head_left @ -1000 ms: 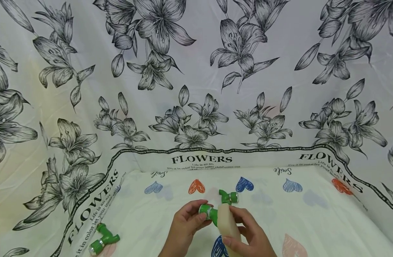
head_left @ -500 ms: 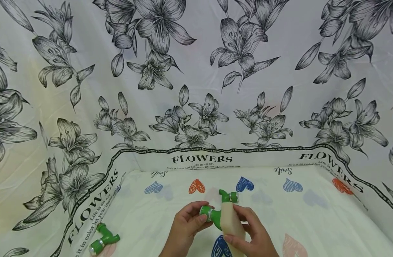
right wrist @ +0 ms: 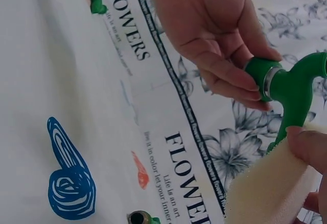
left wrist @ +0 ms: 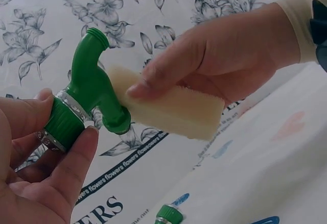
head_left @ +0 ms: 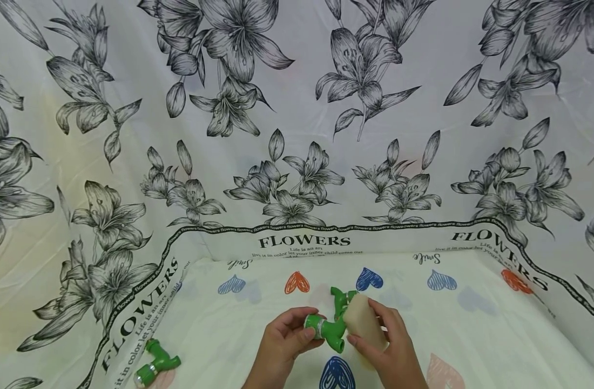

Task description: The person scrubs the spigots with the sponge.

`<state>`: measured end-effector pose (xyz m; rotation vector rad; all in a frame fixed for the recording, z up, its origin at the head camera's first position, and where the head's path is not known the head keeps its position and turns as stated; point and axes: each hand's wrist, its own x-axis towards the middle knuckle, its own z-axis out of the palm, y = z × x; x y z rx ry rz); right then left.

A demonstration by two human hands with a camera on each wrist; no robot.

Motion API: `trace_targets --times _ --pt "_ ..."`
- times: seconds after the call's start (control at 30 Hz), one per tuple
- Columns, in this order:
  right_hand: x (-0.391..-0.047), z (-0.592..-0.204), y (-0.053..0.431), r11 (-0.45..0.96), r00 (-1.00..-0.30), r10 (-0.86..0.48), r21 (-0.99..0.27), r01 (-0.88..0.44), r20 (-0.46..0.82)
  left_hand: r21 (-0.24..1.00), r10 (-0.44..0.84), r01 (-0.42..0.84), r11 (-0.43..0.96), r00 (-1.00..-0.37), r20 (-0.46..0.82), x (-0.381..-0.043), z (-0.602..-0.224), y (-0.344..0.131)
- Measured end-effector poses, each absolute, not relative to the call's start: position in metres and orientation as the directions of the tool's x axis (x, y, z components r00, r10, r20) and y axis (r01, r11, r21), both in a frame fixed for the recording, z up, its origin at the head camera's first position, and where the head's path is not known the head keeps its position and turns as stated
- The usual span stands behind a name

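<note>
My left hand [head_left: 281,346] pinches a green plastic tap [head_left: 332,330] by its ribbed knob, just beside a silver ring. The tap's curved spout and threaded end stick out past the fingertips in the left wrist view. A cream-coloured sponge block [head_left: 365,323] is in my right hand [head_left: 396,348], gripped between thumb and fingers. One end of the sponge lies right at the tap's body, partly behind it in the left wrist view. In the right wrist view the sponge [right wrist: 271,183] covers part of the tap's lower branch.
A second green tap [head_left: 339,299] lies on the cloth just beyond the hands, partly hidden by the sponge. Another green tap [head_left: 156,363] lies at the left. The white heart-printed cloth [head_left: 258,313] meets a hanging flower-printed curtain [head_left: 297,108] at the back.
The sponge has shifted right and tilted in my right hand, uncovering the tap's branch ends. My left hand keeps its hold on the tap's knob, moving slightly.
</note>
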<state>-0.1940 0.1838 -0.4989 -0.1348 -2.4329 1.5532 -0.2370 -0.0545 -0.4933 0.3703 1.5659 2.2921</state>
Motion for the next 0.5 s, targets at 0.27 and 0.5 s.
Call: trace_targets --times 0.27,0.5 --pt "-0.190 -0.498 0.175 0.300 -0.975 0.189 -0.953 -0.053 0.114 0.929 0.392 -0.126 -0.347 -0.920 0.021 -0.239 -0.497 -0.054" --pt "-0.185 -0.488 0.172 0.121 -0.993 0.101 -0.992 -0.045 0.057 0.926 0.376 -0.141 -0.350 -0.927 0.001 -0.240 -0.498 -0.053"
